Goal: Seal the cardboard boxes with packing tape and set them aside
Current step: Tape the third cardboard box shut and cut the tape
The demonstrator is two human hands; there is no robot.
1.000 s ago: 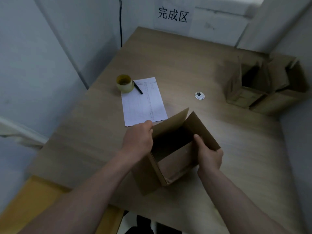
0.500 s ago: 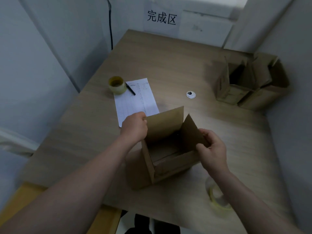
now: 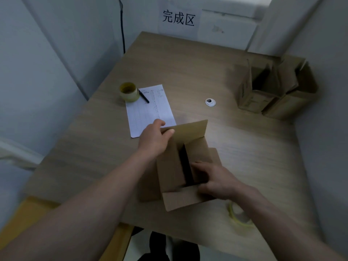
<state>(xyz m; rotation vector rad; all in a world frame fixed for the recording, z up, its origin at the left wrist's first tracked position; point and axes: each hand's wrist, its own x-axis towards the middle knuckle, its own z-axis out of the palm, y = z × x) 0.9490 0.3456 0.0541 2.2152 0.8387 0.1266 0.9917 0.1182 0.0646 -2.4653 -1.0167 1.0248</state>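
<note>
The cardboard box point(image 3: 181, 166) at the table's point(image 3: 188, 72) six o'clock edge is getting its flaps folded, untaped, the left hand point(image 3: 153, 137) pinching the far flap, the right hand point(image 3: 216, 180) pressing flat, while open boxes point(image 3: 273, 91) are waiting at two o'clock.

We are looking through dim, bluish light, brightness spilling from the upper right — wide-angle bending is curving the walls at the edges, motion blur is softening the forearms and the cardboard box point(image 3: 185, 164), shadows staying soft.
</note>
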